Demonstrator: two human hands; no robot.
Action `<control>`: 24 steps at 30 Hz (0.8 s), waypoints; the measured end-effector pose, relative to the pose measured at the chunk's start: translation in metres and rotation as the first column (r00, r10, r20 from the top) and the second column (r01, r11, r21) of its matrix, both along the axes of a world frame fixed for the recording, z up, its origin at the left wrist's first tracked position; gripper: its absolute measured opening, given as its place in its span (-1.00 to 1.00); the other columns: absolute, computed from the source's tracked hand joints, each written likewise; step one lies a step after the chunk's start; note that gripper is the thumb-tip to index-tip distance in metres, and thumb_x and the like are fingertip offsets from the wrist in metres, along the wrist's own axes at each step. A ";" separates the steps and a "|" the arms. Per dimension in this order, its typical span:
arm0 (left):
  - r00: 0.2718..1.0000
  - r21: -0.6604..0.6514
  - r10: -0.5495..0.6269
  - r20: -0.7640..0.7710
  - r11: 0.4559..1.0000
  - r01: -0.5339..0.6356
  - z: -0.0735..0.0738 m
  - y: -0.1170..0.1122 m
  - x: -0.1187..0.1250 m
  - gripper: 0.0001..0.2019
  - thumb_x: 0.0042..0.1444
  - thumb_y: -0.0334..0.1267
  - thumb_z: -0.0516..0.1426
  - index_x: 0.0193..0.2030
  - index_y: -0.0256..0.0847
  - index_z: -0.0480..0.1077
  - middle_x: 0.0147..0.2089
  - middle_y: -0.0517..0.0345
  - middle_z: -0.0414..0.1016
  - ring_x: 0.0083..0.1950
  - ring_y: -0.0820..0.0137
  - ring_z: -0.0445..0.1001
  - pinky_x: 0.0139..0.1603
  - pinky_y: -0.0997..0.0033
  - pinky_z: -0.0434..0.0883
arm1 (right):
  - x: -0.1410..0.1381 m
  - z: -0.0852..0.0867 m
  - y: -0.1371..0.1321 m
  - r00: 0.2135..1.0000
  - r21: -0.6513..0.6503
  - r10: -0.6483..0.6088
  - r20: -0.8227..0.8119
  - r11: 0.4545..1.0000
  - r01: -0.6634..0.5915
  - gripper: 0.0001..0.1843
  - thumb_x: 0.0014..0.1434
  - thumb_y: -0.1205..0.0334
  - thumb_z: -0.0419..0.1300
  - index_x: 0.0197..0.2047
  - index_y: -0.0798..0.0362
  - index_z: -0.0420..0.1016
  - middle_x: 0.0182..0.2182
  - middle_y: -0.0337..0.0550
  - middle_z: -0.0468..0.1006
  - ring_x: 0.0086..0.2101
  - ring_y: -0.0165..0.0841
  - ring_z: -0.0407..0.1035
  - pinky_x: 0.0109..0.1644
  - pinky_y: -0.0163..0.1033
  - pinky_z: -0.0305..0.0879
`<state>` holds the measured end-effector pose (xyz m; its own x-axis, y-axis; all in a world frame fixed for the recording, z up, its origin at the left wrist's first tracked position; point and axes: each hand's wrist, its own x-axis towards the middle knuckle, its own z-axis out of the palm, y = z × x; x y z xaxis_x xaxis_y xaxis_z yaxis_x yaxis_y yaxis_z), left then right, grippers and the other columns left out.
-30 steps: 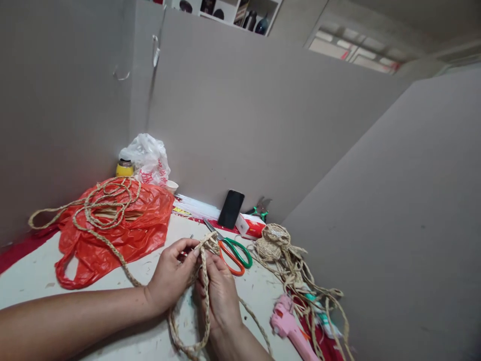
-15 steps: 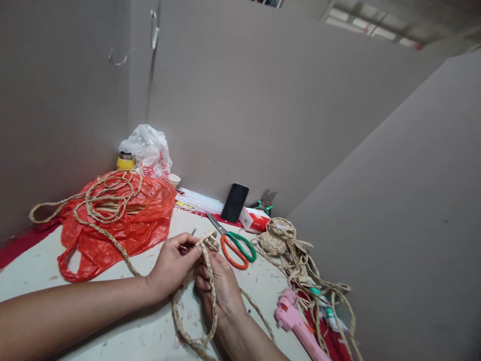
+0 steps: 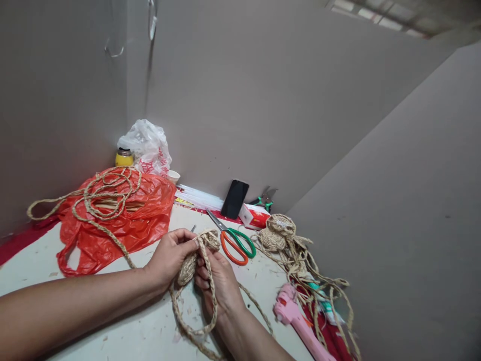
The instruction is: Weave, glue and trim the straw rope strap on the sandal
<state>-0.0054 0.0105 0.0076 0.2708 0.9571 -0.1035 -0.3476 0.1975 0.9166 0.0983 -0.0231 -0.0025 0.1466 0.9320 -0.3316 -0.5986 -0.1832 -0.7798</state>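
Note:
Between my two hands is a small woven straw piece (image 3: 187, 271), made of coiled braid. My left hand (image 3: 169, 258) pinches its upper edge, where a loose braid begins. On the other side my right hand (image 3: 221, 286) is closed on it, with the fingers curled behind the braid. From the piece a braided straw cord (image 3: 212, 293) hangs down in a loop over the table. Just beyond my right hand lie scissors (image 3: 235, 243) with one orange and one green handle. A thin pointed metal tip shows behind my left fingers; the rest of that tool is hidden.
At left a long braid lies coiled on a red plastic bag (image 3: 150, 220). A phone (image 3: 235, 199) leans at the back by a red and white box (image 3: 254, 216) and pruning shears (image 3: 267, 198). Straw coils (image 3: 278, 233) and a pink glue gun (image 3: 295, 316) lie at right.
My hands have turned the woven piece, so its coiled lower part now shows below my left fingers. The whole view has shifted slightly upward.

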 end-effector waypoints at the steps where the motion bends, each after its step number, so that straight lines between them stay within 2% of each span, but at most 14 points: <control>1: 1.000 0.003 0.001 0.002 1.000 -0.001 0.001 0.001 0.000 -0.78 -0.14 -0.23 0.27 -0.40 -0.30 0.38 -0.52 0.19 0.48 -0.52 0.46 0.42 -0.43 0.47 0.37 | 0.000 0.000 0.000 1.000 0.007 0.008 0.003 1.000 -0.008 -0.48 -0.37 0.00 0.52 -0.53 0.10 0.32 -0.75 -0.47 0.29 -0.78 -0.68 -0.02 -0.77 -0.56 -0.16; 5: 0.999 0.054 0.030 -0.013 0.998 -0.029 0.004 0.008 -0.004 -0.78 -0.11 -0.20 0.26 -0.40 -0.29 0.37 -0.56 0.23 0.45 -0.58 0.50 0.36 -0.50 0.52 0.32 | 0.001 0.005 -0.003 0.998 0.041 0.056 0.022 0.998 -0.057 -0.56 -0.26 0.05 0.49 -0.45 0.12 0.40 -0.64 -0.36 0.44 -0.75 -0.64 0.09 -0.74 -0.54 -0.07; 8: 0.997 0.118 0.073 -0.026 0.991 -0.069 0.007 0.016 -0.009 -0.80 -0.10 -0.23 0.27 -0.40 -0.28 0.38 -0.55 0.27 0.43 -0.56 0.53 0.33 -0.50 0.56 0.29 | 0.001 0.013 -0.008 0.993 0.080 0.089 0.076 0.992 -0.095 -0.57 -0.09 -0.07 0.39 -0.40 0.14 0.45 -0.62 -0.27 0.48 -0.70 -0.57 0.22 -0.69 -0.50 0.06; 10: 0.994 0.159 0.110 -0.025 0.982 -0.105 0.009 0.021 -0.012 -0.82 -0.11 -0.25 0.28 -0.39 -0.28 0.39 -0.51 0.28 0.43 -0.52 0.55 0.33 -0.47 0.59 0.29 | 0.001 0.018 -0.011 0.981 0.131 0.098 0.167 0.984 -0.121 -0.55 -0.01 -0.14 0.32 -0.38 0.14 0.46 -0.62 -0.25 0.48 -0.67 -0.55 0.25 -0.64 -0.48 0.13; 13: 0.989 0.193 0.150 -0.010 0.970 -0.145 0.010 0.028 -0.015 -0.82 -0.11 -0.26 0.27 -0.38 -0.27 0.40 -0.47 0.28 0.43 -0.48 0.55 0.33 -0.43 0.59 0.30 | 0.002 0.022 -0.014 0.950 0.168 0.080 0.302 0.976 -0.136 -0.58 -0.07 -0.06 0.39 -0.33 0.13 0.46 -0.65 -0.29 0.47 -0.68 -0.55 0.23 -0.60 -0.47 0.14; 15: 0.988 0.196 0.155 0.002 0.969 -0.153 0.010 0.032 -0.017 -0.81 -0.12 -0.25 0.27 -0.37 -0.27 0.40 -0.46 0.27 0.44 -0.46 0.54 0.34 -0.41 0.58 0.31 | 0.003 0.023 -0.014 0.941 0.168 0.050 0.334 0.979 -0.112 -0.57 -0.12 -0.02 0.43 -0.32 0.12 0.47 -0.66 -0.31 0.45 -0.68 -0.54 0.21 -0.61 -0.46 0.13; 18: 0.990 0.179 0.140 0.018 0.974 -0.141 0.011 0.034 -0.018 -0.79 -0.13 -0.23 0.27 -0.39 -0.28 0.39 -0.47 0.27 0.44 -0.46 0.53 0.35 -0.42 0.57 0.31 | 0.007 0.023 -0.014 0.928 0.217 0.043 0.369 0.967 -0.131 -0.57 -0.07 -0.05 0.39 -0.27 0.12 0.49 -0.65 -0.33 0.41 -0.67 -0.55 0.18 -0.61 -0.45 0.10; 20: 0.992 0.156 0.121 0.029 0.980 -0.124 0.013 0.034 -0.018 -0.79 -0.15 -0.22 0.28 -0.42 -0.28 0.39 -0.51 0.28 0.43 -0.49 0.53 0.34 -0.45 0.57 0.30 | 0.009 0.025 -0.014 0.899 0.263 0.024 0.438 0.952 -0.154 -0.60 -0.06 -0.02 0.39 -0.26 0.10 0.52 -0.67 -0.36 0.36 -0.67 -0.55 0.14 -0.61 -0.45 0.07; 24: 0.996 0.100 0.068 0.057 0.992 -0.073 0.018 0.033 -0.020 -0.76 -0.20 -0.20 0.30 -0.45 -0.28 0.38 -0.55 0.27 0.44 -0.54 0.52 0.34 -0.49 0.55 0.30 | 0.014 0.032 -0.013 0.775 0.346 -0.134 0.618 0.931 -0.115 -0.71 -0.03 0.03 0.35 -0.34 0.09 0.57 -0.63 -0.32 0.37 -0.63 -0.52 0.15 -0.59 -0.41 0.10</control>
